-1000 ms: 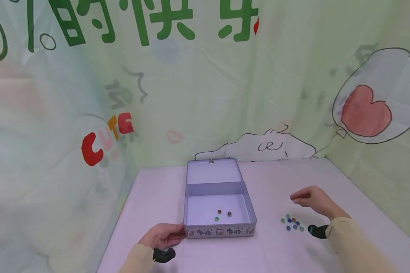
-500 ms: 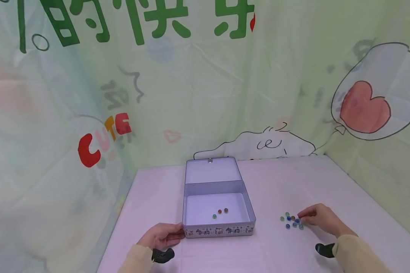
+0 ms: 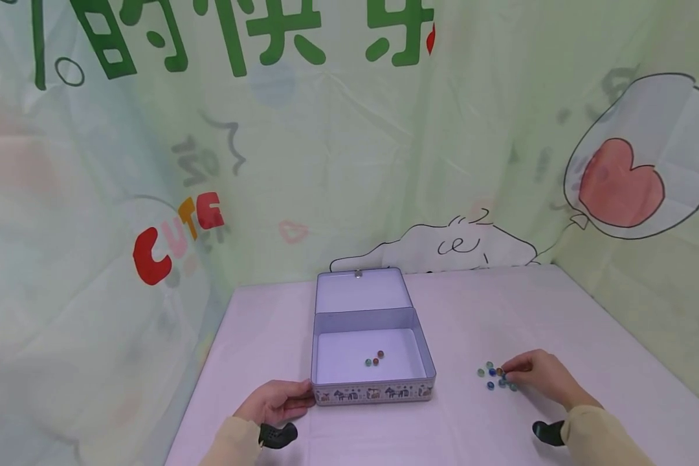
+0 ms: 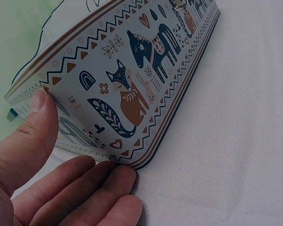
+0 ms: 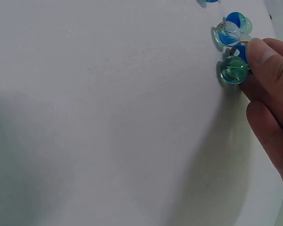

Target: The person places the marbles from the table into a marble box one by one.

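Observation:
An open tin box (image 3: 373, 393) with a printed animal pattern stands on the table, three marbles (image 3: 368, 362) on its floor. At its near left corner is my left hand (image 3: 276, 401); the left wrist view has the thumb against the side near the rim and fairly straight fingers touching the bottom corner. To the right of the box lies a loose cluster of several green, blue and amber glass marbles (image 3: 490, 386). My right hand (image 3: 544, 378) reaches in from the right, thumb and forefinger pinching a blue marble (image 5: 240, 52) among them. A green marble (image 5: 234, 69) sits right beside the thumb.
The box lid (image 3: 364, 294) leans back behind the box. A pale cloth covers the table (image 3: 466, 427). Printed curtains (image 3: 349, 162) hang behind and at both sides. Each wrist carries a black strap-like device (image 3: 278, 435).
My right hand has come down from above the marbles and shifted slightly left onto a blue one. The marbles in the box have rolled a little. My left hand stays at the corner.

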